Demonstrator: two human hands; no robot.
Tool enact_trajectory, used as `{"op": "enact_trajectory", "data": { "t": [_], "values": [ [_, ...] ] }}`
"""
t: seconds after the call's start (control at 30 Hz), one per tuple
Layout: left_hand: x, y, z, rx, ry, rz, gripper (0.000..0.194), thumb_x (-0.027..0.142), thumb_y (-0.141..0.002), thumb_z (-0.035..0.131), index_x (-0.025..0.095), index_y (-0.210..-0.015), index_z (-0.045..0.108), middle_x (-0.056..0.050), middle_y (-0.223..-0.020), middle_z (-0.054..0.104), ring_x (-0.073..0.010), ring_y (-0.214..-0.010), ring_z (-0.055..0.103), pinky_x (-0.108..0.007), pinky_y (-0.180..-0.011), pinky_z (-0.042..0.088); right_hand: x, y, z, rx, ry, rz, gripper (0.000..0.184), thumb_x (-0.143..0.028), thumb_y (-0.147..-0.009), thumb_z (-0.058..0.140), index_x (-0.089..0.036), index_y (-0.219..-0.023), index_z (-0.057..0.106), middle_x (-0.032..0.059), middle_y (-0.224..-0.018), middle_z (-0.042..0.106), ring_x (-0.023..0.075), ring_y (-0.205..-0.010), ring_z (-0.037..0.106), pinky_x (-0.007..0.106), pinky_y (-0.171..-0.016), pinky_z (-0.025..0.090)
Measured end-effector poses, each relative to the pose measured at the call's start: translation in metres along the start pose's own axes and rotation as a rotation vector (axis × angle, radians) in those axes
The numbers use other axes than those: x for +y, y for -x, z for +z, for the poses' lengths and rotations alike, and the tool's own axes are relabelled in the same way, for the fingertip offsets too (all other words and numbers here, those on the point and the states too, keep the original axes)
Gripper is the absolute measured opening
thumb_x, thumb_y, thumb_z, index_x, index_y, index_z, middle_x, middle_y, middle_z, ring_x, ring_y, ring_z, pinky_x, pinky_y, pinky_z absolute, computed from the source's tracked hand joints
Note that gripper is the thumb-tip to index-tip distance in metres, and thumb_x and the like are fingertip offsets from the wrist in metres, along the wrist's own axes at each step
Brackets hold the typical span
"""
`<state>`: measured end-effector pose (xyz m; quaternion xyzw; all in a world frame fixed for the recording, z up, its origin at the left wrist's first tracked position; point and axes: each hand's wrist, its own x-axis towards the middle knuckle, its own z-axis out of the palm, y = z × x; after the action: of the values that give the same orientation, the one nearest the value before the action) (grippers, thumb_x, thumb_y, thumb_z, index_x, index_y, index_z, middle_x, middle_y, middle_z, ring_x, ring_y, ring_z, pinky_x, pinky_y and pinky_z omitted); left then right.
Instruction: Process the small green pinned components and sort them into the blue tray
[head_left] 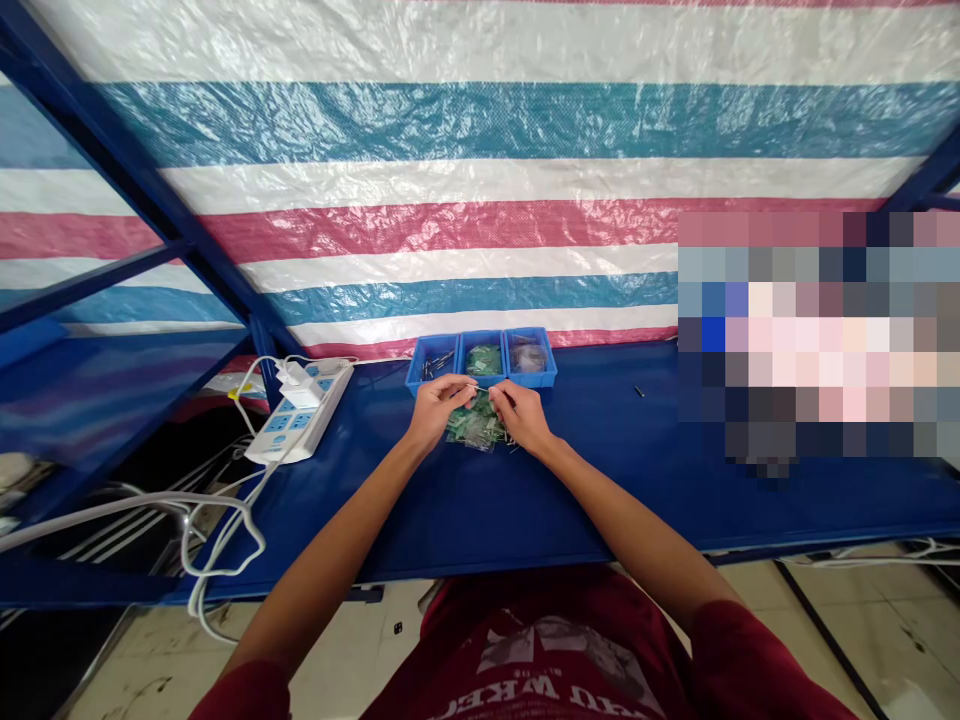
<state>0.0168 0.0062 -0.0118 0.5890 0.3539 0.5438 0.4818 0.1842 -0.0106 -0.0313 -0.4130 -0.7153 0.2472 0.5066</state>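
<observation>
On the blue surface, just below a three-compartment blue tray, the left hand's fingers pinch a thin metal pin above a clear bag of green circuit boards, while the right hand curls close beside the pin, whether gripping it impossible to tell.

Left hand and right hand above green circuit boards

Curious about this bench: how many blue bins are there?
3, side by side on the workbench: left bin holds metal pins, middle bin green boards, right bin a clear bag.
</observation>
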Motion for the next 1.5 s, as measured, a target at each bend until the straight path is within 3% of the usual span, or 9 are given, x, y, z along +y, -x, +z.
{"op": "enact_trajectory", "data": {
  "t": [0.1, 0.2, 0.33, 0.47, 0.63, 0.83, 1.13, 1.27, 1.5],
  "values": [
    [0.0049, 0.0009, 0.0034, -0.047, 0.113, -0.034, 0.027, 0.040, -0.074, 0.074, 0.017, -0.086, 0.064, -0.005, -0.084, 0.069, -0.0176, -0.076, 0.065, -0.028, -0.067, 0.052, -0.0006, 0.0004, -0.0006, -0.008, 0.013, -0.008, 0.039, -0.046, -0.097, 0.036, -0.020, -0.078, 0.058, -0.0006, -0.061, 0.055, 0.0134, -0.058, 0.055, 0.024, -0.059, 0.041],
    [0.0069, 0.0007, 0.0033, -0.059, 0.148, -0.051, 0.029, 0.042, -0.079, 0.070, 0.019, -0.093, 0.060, -0.002, -0.074, 0.066, -0.0163, -0.069, 0.064, -0.028, -0.063, 0.052, -0.0008, 0.0005, -0.0010, 0.015, 0.011, 0.003, 0.040, -0.045, -0.098, 0.034, -0.020, -0.080, 0.060, -0.0002, -0.061, 0.056, 0.0136, -0.058, 0.056, 0.024, -0.058, 0.042],
    [0.0038, -0.0003, -0.0003, -0.062, -0.047, 0.018, 0.031, 0.044, -0.083, 0.065, 0.016, -0.096, 0.066, 0.003, -0.058, 0.053, -0.0102, -0.051, 0.050, -0.021, -0.049, 0.044, -0.0005, 0.0005, -0.0018, 0.043, 0.016, 0.022, 0.041, -0.045, -0.098, 0.034, -0.019, -0.080, 0.062, 0.0007, -0.063, 0.058, 0.0145, -0.061, 0.058, 0.024, -0.060, 0.043],
    [0.0032, 0.0009, -0.0018, -0.098, -0.242, 0.012, 0.034, 0.041, -0.080, 0.067, 0.015, -0.102, 0.068, 0.003, -0.054, 0.053, -0.0071, -0.043, 0.040, -0.020, -0.042, 0.033, -0.0015, 0.0003, -0.0036, 0.081, 0.028, 0.028, 0.039, -0.044, -0.097, 0.037, -0.019, -0.085, 0.064, 0.0016, -0.067, 0.060, 0.0147, -0.061, 0.057, 0.025, -0.061, 0.044],
    [0.0057, 0.0034, -0.0004, -0.087, -0.238, -0.011, 0.039, 0.039, -0.080, 0.068, 0.016, -0.112, 0.060, 0.005, -0.052, 0.054, -0.0062, -0.039, 0.036, -0.019, -0.041, 0.030, -0.0043, 0.0001, -0.0035, 0.056, -0.008, -0.021, 0.032, -0.046, -0.092, 0.048, -0.019, -0.091, 0.066, 0.0042, -0.078, 0.066, 0.0142, -0.060, 0.056, 0.026, -0.061, 0.046],
    [0.0070, 0.0068, 0.0030, -0.093, -0.232, -0.037, 0.041, 0.041, -0.082, 0.066, 0.017, -0.115, 0.058, 0.006, -0.048, 0.053, -0.0072, -0.036, 0.038, -0.019, -0.040, 0.033, -0.0025, 0.0006, 0.0010, -0.030, 0.049, -0.096, 0.032, -0.047, -0.091, 0.051, -0.020, -0.083, 0.067, 0.0028, -0.070, 0.061, 0.0149, -0.061, 0.054, 0.026, -0.061, 0.044],
    [0.0056, 0.0006, -0.0025, -0.060, -0.207, -0.008, 0.029, 0.039, -0.069, 0.076, 0.014, -0.083, 0.069, -0.001, -0.060, 0.063, -0.0104, -0.047, 0.052, -0.021, -0.043, 0.041, 0.0001, -0.0015, -0.0023, 0.082, 0.074, -0.026, 0.041, -0.047, -0.096, 0.041, -0.019, -0.072, 0.060, 0.0004, -0.059, 0.056, 0.0141, -0.057, 0.052, 0.025, -0.059, 0.040],
    [0.0067, -0.0002, -0.0017, -0.061, -0.193, 0.000, 0.026, 0.038, -0.072, 0.074, 0.013, -0.076, 0.069, -0.002, -0.060, 0.063, -0.0112, -0.049, 0.054, -0.022, -0.046, 0.044, -0.0016, -0.0011, -0.0030, 0.070, 0.068, 0.007, 0.045, -0.048, -0.096, 0.039, -0.019, -0.066, 0.058, 0.0000, -0.055, 0.054, 0.0140, -0.055, 0.052, 0.025, -0.058, 0.040],
    [0.0104, 0.0000, -0.0007, 0.005, -0.210, 0.033, 0.029, 0.042, -0.074, 0.072, 0.014, -0.069, 0.065, -0.001, -0.058, 0.061, -0.0112, -0.049, 0.054, -0.022, -0.046, 0.044, -0.0035, 0.0004, -0.0014, 0.072, -0.006, -0.032, 0.031, -0.046, -0.091, 0.050, -0.019, -0.088, 0.066, 0.0041, -0.080, 0.067, 0.0145, -0.062, 0.057, 0.026, -0.063, 0.046]
  ]
}}
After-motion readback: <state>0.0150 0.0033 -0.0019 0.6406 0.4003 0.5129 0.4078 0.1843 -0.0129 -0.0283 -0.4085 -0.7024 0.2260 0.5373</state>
